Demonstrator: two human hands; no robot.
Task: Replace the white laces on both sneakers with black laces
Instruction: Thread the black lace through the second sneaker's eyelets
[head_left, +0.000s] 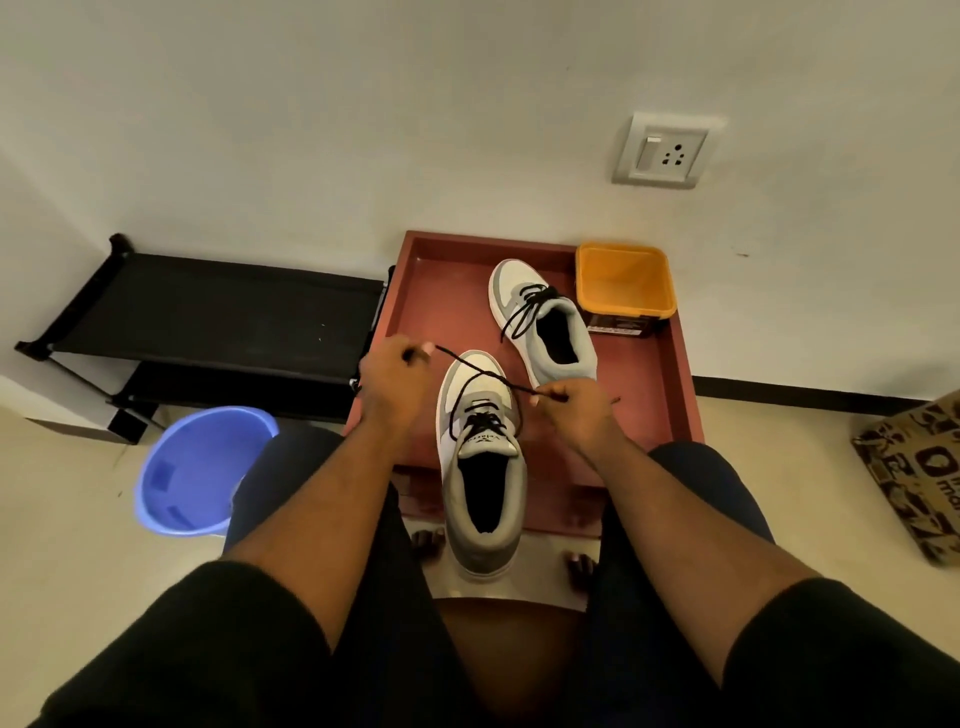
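Sneakers sit on the red tray (670, 364): the near sneaker (480, 467) overhangs its front edge, the far sneaker (545, 317) lies toward its back, beside an orange tub (626, 286). Left hand (392, 379) and right hand (576, 402) each pinch an end of the black lace (470, 382), crossed above the near sneaker.

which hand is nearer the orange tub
Right. The right hand pinches a lace end just below the far sneaker, which sits beside the orange tub. The left hand is across the near sneaker, farther away.
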